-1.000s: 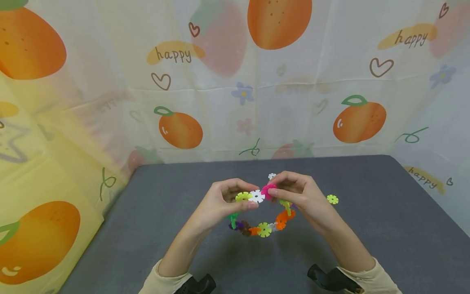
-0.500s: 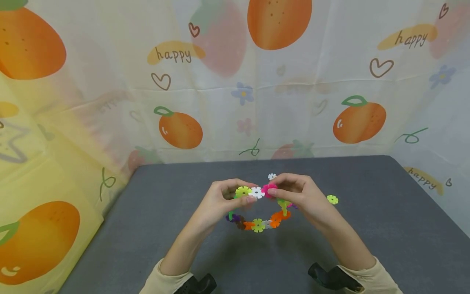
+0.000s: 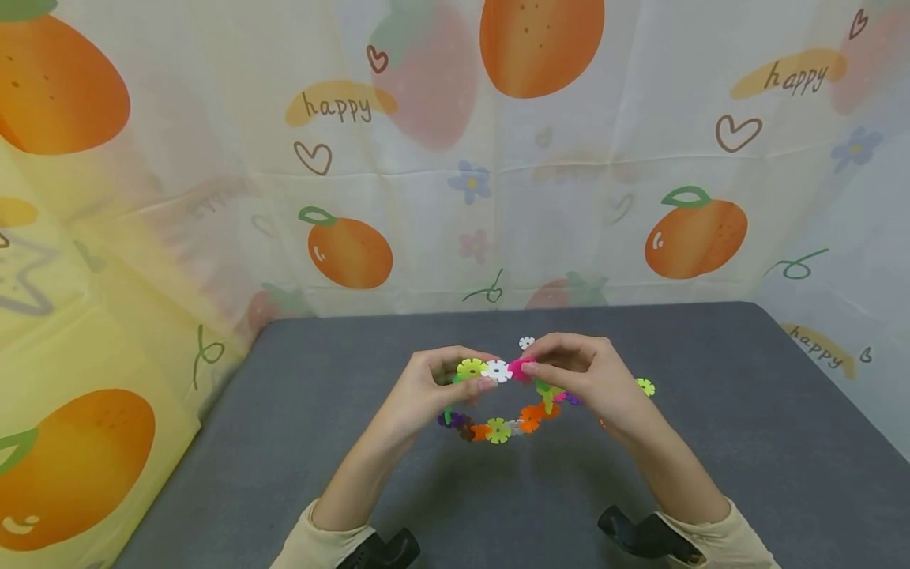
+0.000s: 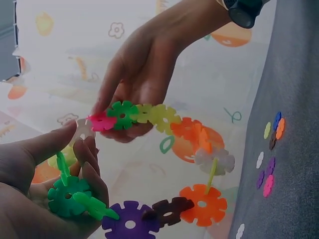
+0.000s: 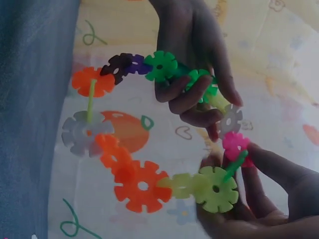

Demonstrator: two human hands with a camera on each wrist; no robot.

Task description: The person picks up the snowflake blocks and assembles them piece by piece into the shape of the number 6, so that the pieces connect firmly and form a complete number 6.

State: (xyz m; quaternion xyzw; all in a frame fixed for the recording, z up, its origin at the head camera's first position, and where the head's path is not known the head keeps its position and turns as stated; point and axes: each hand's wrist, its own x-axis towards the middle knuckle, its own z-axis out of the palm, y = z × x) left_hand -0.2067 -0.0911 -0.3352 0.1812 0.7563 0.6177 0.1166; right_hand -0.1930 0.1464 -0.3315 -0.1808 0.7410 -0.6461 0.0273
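A ring of interlocking snowflake discs hangs above the table in the head view, its lowest visible part a yellow-green disc. My left hand pinches the white snowflake disc at the ring's top. Right beside that, my right hand pinches the pink snowflake disc between thumb and fingers. White and pink meet edge to edge; whether their slots interlock I cannot tell. Down the chain come a purple disc, an orange disc and green discs near my left palm.
On the grey table, a loose white disc lies behind my hands and a yellow-green disc beyond my right wrist. Several more loose discs, among them a pink one, show in the left wrist view. A printed cloth hangs behind.
The ring's lower part has risen and swung slightly to the left. Both hands keep almost the same place and still hold the white and pink discs.
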